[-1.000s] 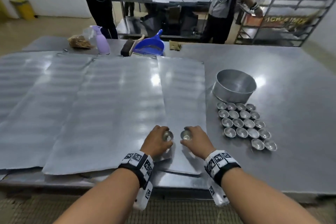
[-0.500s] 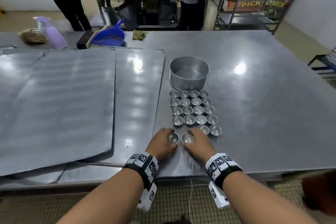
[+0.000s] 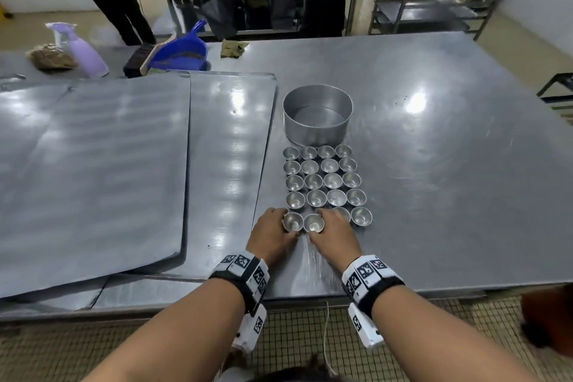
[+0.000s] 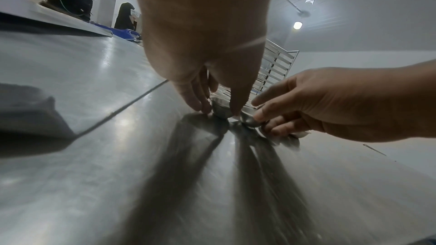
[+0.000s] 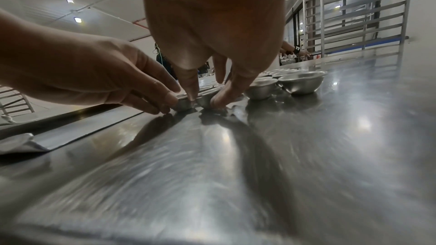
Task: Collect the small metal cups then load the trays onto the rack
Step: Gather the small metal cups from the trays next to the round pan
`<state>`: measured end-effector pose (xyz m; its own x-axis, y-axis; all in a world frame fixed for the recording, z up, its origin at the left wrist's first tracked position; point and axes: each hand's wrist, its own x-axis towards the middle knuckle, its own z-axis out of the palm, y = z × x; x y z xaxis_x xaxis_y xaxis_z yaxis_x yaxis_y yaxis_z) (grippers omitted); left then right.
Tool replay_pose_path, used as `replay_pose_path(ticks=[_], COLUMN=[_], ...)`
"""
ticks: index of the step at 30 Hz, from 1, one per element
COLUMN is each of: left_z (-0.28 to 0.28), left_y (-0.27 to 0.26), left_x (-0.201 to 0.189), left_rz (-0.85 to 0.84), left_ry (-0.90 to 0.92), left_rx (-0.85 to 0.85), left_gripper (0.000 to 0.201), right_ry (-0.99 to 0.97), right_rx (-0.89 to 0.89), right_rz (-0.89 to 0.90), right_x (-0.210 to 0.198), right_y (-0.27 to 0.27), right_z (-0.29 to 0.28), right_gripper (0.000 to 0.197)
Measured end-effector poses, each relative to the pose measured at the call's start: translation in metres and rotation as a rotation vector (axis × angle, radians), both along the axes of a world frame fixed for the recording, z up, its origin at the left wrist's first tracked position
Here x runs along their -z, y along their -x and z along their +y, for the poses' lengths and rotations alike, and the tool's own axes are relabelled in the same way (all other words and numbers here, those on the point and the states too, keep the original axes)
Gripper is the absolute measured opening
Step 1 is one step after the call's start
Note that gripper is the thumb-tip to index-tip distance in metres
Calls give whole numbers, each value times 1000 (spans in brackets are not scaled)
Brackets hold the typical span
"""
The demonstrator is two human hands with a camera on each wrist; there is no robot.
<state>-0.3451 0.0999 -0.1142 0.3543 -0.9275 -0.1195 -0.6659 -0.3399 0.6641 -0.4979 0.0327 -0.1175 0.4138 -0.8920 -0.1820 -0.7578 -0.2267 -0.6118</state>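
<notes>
Several small metal cups stand in neat rows on the steel table, in front of a round metal tin. My left hand pinches one small cup at the left end of the nearest row. My right hand pinches the cup beside it. Both cups sit on the table, seen low in the left wrist view and the right wrist view. Flat metal trays lie overlapped on the left.
A purple spray bottle, a blue dustpan and a cloth lie at the far edge. Two people stand beyond the table. A metal rack is at the back right. The table's right half is bare steel.
Both hands moved right with their cups, off the tray and onto the bare table, up to the near row of cups. The view swung right with them.
</notes>
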Motion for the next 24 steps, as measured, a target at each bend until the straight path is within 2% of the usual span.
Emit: replay_pose_path(ticks=[4, 11, 24], left_z=[-8, -16, -18], left_y=[-6, -13, -16], left_x=[3, 5, 4], left_rz=[-11, -22, -56], left_ry=[-8, -17, -16], left_rx=[41, 96, 154], left_gripper=[22, 41, 31], right_ry=[21, 27, 97], right_rx=[0, 24, 5], right_rz=[36, 73, 114], right_x=[-1, 0, 0], right_y=[-4, -8, -7], right_z=[-5, -8, -11], right_gripper=[50, 50, 44])
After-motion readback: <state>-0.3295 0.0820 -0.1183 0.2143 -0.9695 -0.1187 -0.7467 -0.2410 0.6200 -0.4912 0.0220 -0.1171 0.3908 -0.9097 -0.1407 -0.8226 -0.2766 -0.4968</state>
